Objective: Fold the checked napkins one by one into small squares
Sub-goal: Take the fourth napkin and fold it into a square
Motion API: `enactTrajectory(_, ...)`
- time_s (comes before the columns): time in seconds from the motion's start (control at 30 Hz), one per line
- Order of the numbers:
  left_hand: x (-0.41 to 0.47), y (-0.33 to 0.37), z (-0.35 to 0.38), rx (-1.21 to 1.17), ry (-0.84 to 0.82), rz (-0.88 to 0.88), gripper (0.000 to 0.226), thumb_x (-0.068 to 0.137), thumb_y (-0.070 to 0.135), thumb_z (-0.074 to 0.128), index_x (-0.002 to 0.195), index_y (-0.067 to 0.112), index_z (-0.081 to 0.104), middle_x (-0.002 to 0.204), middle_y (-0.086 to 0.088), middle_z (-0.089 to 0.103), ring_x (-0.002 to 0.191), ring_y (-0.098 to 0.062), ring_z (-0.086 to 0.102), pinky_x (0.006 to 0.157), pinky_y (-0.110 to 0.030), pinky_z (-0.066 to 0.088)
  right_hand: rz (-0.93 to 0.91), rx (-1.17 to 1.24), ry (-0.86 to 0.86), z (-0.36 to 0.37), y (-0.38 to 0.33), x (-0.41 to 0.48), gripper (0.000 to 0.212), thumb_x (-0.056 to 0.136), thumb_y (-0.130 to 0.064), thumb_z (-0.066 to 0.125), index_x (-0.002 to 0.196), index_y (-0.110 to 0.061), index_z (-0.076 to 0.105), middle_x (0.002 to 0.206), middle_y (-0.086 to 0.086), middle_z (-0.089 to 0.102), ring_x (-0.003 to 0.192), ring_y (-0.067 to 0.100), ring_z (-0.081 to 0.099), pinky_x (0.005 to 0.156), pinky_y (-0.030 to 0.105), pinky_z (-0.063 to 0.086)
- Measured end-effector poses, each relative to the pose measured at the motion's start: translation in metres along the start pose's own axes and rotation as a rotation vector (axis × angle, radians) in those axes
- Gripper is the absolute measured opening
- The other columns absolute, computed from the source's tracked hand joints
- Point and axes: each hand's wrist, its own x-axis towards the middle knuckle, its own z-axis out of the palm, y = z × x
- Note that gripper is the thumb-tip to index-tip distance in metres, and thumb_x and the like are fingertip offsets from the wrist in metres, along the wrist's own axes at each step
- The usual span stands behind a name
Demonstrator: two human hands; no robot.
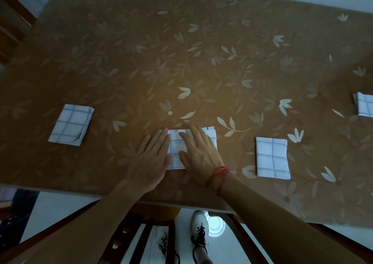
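Floral tablecloth [181, 41] carries three folded napkins [70, 125] apart.

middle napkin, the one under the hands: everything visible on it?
The napkin is white cloth with a thin blue check, folded into a layered rectangle, lying flat near the front edge of the table. The left hand touches its left edge; the right hand presses flat on top, hiding its middle.

Brown leaf-printed tablecloth [121, 52] with a smooth, faint sheen. 4 checked napkins [70, 125] of matt white cloth. 2 thin thread bracelets [219, 175], red and pink. Dark polished wood chair [121, 235]. Glossy white floor [60, 209] mirroring a light.
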Motion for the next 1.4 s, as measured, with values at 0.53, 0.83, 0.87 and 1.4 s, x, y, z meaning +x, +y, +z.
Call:
enactTrajectory(0.53,0.004,-0.009,0.006,0.095,-0.048,0.061,0.065,0.103,0.045,0.005,0.151,0.003,0.021,0.159,-0.015,0.016,0.148,-0.026,0.011,0.117,-0.048,0.020,-0.041,-0.176,-0.196,0.038,0.007,0.003,0.065,0.096,-0.050,0.032,0.148,-0.012,0.028,0.155,0.022,0.020,0.144,0.035,0.019,0.116,0.048,0.025)
enactTrajectory(0.83,0.005,-0.006,0.003,0.060,-0.065,0.036,0.064,0.103,0.043,0.011,0.150,0.003,0.024,0.158,-0.015,0.020,0.147,-0.027,0.014,0.116,-0.048,0.023,0.024,-0.272,-0.288,0.007,0.053,-0.020,0.082,0.094,-0.063,0.017,0.151,-0.004,0.016,0.158,0.017,0.011,0.147,0.029,0.011,0.119,0.045,0.017)
enactTrajectory(0.87,0.005,-0.006,0.002,0.057,-0.068,0.031,0.064,0.103,0.044,0.011,0.150,0.003,0.024,0.158,-0.015,0.020,0.147,-0.027,0.014,0.116,-0.048,0.023,0.026,-0.280,-0.302,0.006,0.055,-0.021,0.083,0.094,-0.064,0.016,0.151,-0.004,0.016,0.158,0.017,0.011,0.147,0.029,0.011,0.119,0.045,0.017)
enactTrajectory(1.4,0.008,-0.004,-0.002,0.000,-0.133,-0.017,0.067,0.096,0.049,0.017,0.152,0.011,0.019,0.161,-0.007,0.011,0.148,-0.019,0.003,0.119,-0.045,0.011,0.035,-0.124,-0.300,-0.038,0.050,0.017,0.060,0.087,-0.037,0.049,0.143,-0.018,0.036,0.142,0.005,0.043,0.129,0.027,0.041,0.107,0.040,0.032)
